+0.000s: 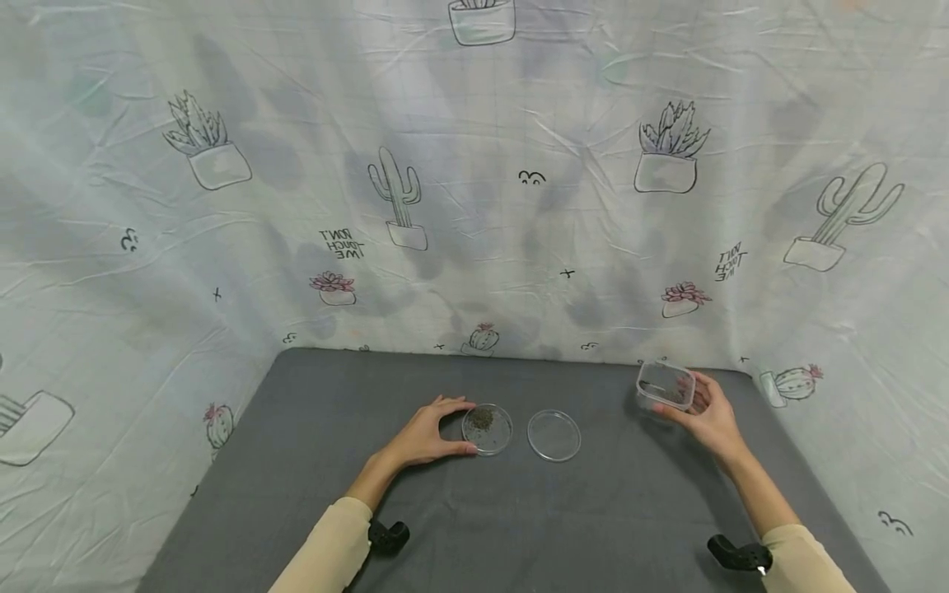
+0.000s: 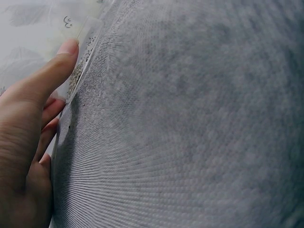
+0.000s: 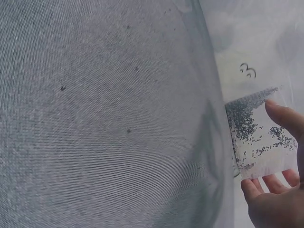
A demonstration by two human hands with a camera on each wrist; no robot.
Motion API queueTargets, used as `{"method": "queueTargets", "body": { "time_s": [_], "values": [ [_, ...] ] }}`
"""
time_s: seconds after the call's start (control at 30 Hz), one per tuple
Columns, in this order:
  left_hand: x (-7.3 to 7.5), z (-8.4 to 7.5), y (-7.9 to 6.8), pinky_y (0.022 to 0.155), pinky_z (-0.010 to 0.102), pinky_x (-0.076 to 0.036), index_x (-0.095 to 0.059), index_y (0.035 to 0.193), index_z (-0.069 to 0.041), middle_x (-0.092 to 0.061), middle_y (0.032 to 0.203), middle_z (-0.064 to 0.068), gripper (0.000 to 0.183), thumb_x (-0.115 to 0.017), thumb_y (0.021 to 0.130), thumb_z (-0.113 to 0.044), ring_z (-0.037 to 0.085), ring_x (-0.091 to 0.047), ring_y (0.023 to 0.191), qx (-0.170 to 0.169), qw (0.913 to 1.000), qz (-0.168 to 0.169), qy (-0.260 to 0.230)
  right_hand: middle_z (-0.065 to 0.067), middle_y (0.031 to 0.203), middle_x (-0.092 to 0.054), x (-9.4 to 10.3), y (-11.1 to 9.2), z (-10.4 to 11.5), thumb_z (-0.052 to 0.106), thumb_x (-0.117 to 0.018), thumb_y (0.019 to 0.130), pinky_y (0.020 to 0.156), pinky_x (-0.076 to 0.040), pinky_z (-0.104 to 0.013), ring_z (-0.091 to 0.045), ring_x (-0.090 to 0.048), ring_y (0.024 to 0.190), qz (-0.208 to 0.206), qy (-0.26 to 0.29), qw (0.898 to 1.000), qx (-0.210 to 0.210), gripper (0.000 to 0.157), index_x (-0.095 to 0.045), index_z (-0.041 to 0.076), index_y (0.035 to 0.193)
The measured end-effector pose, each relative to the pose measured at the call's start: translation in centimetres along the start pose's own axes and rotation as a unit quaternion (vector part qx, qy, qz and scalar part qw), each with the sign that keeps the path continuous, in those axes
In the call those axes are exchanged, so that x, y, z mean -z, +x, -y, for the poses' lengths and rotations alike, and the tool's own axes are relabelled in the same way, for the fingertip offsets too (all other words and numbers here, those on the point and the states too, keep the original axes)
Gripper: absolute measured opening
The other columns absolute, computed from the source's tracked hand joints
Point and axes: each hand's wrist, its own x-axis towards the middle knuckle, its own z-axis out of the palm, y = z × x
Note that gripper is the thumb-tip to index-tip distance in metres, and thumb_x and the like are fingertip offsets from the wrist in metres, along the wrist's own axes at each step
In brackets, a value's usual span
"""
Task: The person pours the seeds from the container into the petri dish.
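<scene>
My left hand [image 1: 428,435] grips the left side of a clear petri dish [image 1: 508,441] on the table, thumb at its near rim and index finger at its far rim. In the dish lies a small heap of brownish-green seed-like grains [image 1: 482,418], with a few scattered around it. To the right, my right hand [image 1: 713,418] holds a clear plastic box [image 1: 666,385] tilted above the table, thumb on one side and fingers on the other. Small dark grains [image 3: 244,121] are spread inside the box, as the right wrist view shows.
A second clear round dish or lid [image 1: 554,459] lies just right of the first dish. Grey cloth [image 1: 504,527] covers the table, and a few dark specks [image 3: 128,131] dot it. White curtains [image 1: 474,206] printed with cacti stand behind and at both sides.
</scene>
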Motion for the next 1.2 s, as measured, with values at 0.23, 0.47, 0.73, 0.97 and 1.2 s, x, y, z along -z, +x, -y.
{"method": "queueTargets", "body": {
  "time_s": [0.23, 0.47, 0.73, 0.97, 1.2],
  "values": [
    [-0.1, 0.1, 0.0, 0.133, 0.072, -0.030, -0.064, 0.153, -0.013, -0.054, 0.164, 0.021, 0.074, -0.092, 0.089, -0.037, 0.050, -0.040, 0.159, -0.003, 0.9999, -0.001, 0.015, -0.034, 0.170, -0.038, -0.3, -0.1, -1.5, 0.028, -0.086, 0.096, 0.124, -0.045, -0.046, -0.056, -0.038, 0.156, -0.007, -0.008, 1.000, -0.006, 0.107, -0.016, -0.006, 0.170],
    [-0.2, 0.1, 0.0, 0.132, 0.073, -0.031, -0.064, 0.153, -0.014, -0.054, 0.165, 0.020, 0.074, -0.093, 0.088, -0.037, 0.049, -0.039, 0.161, 0.002, 0.9999, -0.003, 0.011, -0.035, 0.170, -0.037, -0.3, -0.1, -2.2, 0.028, -0.085, 0.098, 0.115, -0.054, -0.018, -0.055, -0.038, 0.156, -0.003, 0.004, 1.000, -0.016, 0.107, -0.014, -0.006, 0.170],
    [-0.1, 0.1, 0.1, 0.131, 0.073, -0.032, -0.064, 0.152, -0.014, -0.054, 0.165, 0.020, 0.074, -0.093, 0.089, -0.038, 0.050, -0.039, 0.160, 0.005, 0.9999, -0.003, 0.011, -0.037, 0.167, -0.041, -0.6, -0.1, -3.0, 0.021, -0.084, 0.098, 0.088, -0.040, 0.011, -0.031, -0.056, 0.150, -0.019, 0.011, 1.000, -0.005, 0.099, -0.020, -0.007, 0.168],
    [-0.1, 0.1, 0.0, 0.131, 0.074, -0.031, -0.064, 0.153, -0.014, -0.053, 0.166, 0.020, 0.074, -0.093, 0.089, -0.037, 0.051, -0.037, 0.161, 0.004, 1.0000, -0.002, 0.006, -0.039, 0.171, -0.030, 0.3, -0.2, -2.7, 0.022, -0.083, 0.099, 0.099, -0.043, 0.006, -0.058, -0.034, 0.157, 0.011, 0.020, 1.000, -0.002, 0.108, -0.007, -0.007, 0.171],
    [0.0, 0.1, 0.0, 0.132, 0.073, -0.031, -0.064, 0.153, -0.014, -0.053, 0.166, 0.020, 0.074, -0.092, 0.089, -0.038, 0.051, -0.037, 0.161, 0.007, 0.9999, -0.002, 0.007, -0.032, 0.177, -0.024, 2.1, -1.9, -0.8, 0.027, -0.081, 0.101, 0.108, -0.037, 0.007, -0.042, -0.029, 0.166, -0.030, 0.004, 0.999, 0.029, 0.104, -0.010, 0.000, 0.173]
  ]
}}
